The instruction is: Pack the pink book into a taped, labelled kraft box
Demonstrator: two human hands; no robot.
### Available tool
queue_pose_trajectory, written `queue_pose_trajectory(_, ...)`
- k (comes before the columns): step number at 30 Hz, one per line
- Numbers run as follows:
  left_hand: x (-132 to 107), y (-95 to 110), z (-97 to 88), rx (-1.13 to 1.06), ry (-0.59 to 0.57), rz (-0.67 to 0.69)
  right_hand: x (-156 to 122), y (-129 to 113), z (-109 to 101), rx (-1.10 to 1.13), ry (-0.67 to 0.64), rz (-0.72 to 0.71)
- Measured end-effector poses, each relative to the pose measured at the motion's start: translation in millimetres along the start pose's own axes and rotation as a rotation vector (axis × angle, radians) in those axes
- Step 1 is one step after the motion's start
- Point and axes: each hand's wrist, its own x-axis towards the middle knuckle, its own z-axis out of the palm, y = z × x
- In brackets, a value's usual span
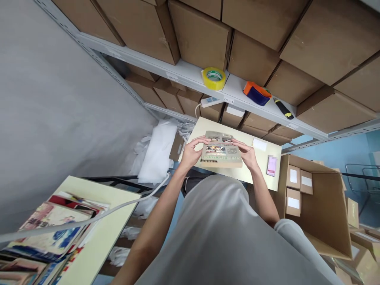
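I hold a flat printed book or booklet (221,152) with both hands over a small pale table (204,127). My left hand (191,151) grips its left edge, fingers curled over the top corner. My right hand (247,155) grips its right edge, fingers wrapped along the side. The cover shows a small picture and text on beige. A pink phone (271,165) lies on the table to the right of my right hand, beside a white label (259,144).
Metal shelf (190,73) with brown boxes carries a yellow tape roll (214,78), an orange-blue tape dispenser (257,93) and a utility knife (283,108). An open carton (322,206) with small boxes stands right. Stacked magazines (50,233) lie on a table lower left. White foam sheets (157,152) are left.
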Motion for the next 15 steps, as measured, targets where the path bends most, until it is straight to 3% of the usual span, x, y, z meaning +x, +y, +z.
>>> queue_pose_trajectory(2,-0.7,1.9,-1.3,0.016,0.014,0.039,0.3,-3.4,0.8,-0.043,-0.008,-0.076)
queue_pose_trajectory(5,-3.0,0.0,-4.8,-0.045,0.043,-0.025,0.7,-5.1,5.3,-0.131,-0.006,-0.111)
queue_pose_trajectory(9,-6.1,-5.1,-9.4,-0.152,0.093,-0.173,-1.4,-6.0,14.1,-0.108,0.050,-0.054)
queue_pose_trajectory(15,-8.9,0.3,-4.5,-0.135,0.089,-0.221,-9.1,-15.2,20.1,-0.024,0.013,0.023)
